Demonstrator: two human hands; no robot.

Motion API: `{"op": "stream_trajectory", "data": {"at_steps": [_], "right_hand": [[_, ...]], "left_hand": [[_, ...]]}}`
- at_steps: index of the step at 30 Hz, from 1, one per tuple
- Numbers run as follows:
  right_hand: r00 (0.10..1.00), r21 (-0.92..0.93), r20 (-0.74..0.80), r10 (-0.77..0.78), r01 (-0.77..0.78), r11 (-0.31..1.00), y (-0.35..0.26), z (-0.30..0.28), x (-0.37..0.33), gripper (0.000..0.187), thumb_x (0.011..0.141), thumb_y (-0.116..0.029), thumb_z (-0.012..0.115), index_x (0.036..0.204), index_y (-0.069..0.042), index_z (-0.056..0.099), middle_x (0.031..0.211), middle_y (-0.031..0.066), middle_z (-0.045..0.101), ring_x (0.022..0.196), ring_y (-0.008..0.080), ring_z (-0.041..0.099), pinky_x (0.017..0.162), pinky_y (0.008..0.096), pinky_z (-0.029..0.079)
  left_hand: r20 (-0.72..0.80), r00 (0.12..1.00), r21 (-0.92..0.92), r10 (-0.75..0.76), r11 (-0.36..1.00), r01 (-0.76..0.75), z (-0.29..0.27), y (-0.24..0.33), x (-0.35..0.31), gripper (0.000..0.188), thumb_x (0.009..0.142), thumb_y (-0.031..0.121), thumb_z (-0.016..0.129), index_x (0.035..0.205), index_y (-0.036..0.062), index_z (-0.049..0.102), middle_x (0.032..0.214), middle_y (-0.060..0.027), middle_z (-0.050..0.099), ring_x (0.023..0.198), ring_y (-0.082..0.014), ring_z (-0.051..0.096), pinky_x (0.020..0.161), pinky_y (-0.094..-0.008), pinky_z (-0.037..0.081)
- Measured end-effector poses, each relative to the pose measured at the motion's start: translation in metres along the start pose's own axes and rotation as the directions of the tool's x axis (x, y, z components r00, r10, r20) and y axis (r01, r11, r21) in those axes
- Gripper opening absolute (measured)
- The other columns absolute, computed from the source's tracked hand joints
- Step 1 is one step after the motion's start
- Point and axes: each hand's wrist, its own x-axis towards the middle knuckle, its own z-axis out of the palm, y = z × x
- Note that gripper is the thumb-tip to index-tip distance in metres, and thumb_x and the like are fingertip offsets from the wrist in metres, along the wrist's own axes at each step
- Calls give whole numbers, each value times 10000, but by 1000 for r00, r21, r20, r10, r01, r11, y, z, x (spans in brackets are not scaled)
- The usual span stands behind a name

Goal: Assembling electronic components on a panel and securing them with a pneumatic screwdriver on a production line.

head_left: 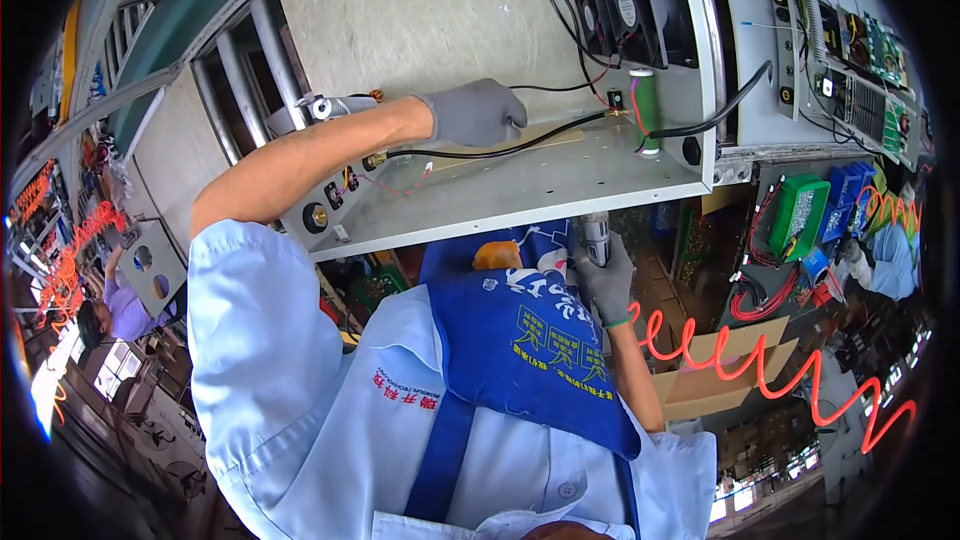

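My left hand [475, 112], in a grey glove, hovers inside a grey sheet-metal cabinet [500, 202] with its fingers curled; whatever they may pinch is hidden. Just below it a black cable [470, 153] runs from a brass fitting on the left panel toward a green cylindrical part [646, 110] on the right. Outside the cabinet's near edge, my right hand [607, 285] wraps its gloved fingers round a silver cylindrical air tool [597, 238]. Black fans [640, 5] are mounted at the cabinet's far right, with loose wire leads [555, 0] beside them.
An orange coiled hose [720, 355] stretches right from beside my right hand. Green [797, 217] and blue bins of small parts, red wire bundles [765, 290] and an open cardboard box [720, 370] lie to the right. Metal rollers [240, 90] are at left. Other people work on both sides.
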Motion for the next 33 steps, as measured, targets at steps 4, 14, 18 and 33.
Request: {"op": "stream_trajectory", "data": {"at_steps": [4,14,18,33], "right_hand": [[1000,-40,6,11,-10,999,-1,-4,0,350,808,-165,781,1085,-15,629,867,116,715,760,157,680,706,338,542],[999,-51,-5,-39,38,998,-3,-6,2,233,843,-130,722,1018,-20,614,814,37,651,720,93,597,660,285,504],[1000,-55,17,23,-22,998,-3,-7,2,354,809,-151,772,1094,-9,618,874,106,712,771,142,674,708,323,545],[1000,-75,-12,-25,24,997,3,-4,3,353,806,-159,766,1096,-14,627,869,125,710,756,164,686,697,338,547]], "left_hand": [[-19,999,69,43,997,-41,14,-5,11,543,854,303,745,1293,7,619,1189,-219,676,1062,-352,661,931,-411,524],[-69,980,-27,185,982,-187,24,-11,62,621,841,328,762,1327,-16,583,1210,-218,659,1110,-361,645,961,-424,517],[-46,985,54,167,985,-164,20,-8,72,610,824,335,755,1303,-7,593,1196,-204,665,1104,-349,647,953,-420,518],[271,963,173,5,983,-53,-4,-7,38,810,712,321,785,1390,-28,514,1296,-238,610,1175,-369,613,971,-429,514]]}}
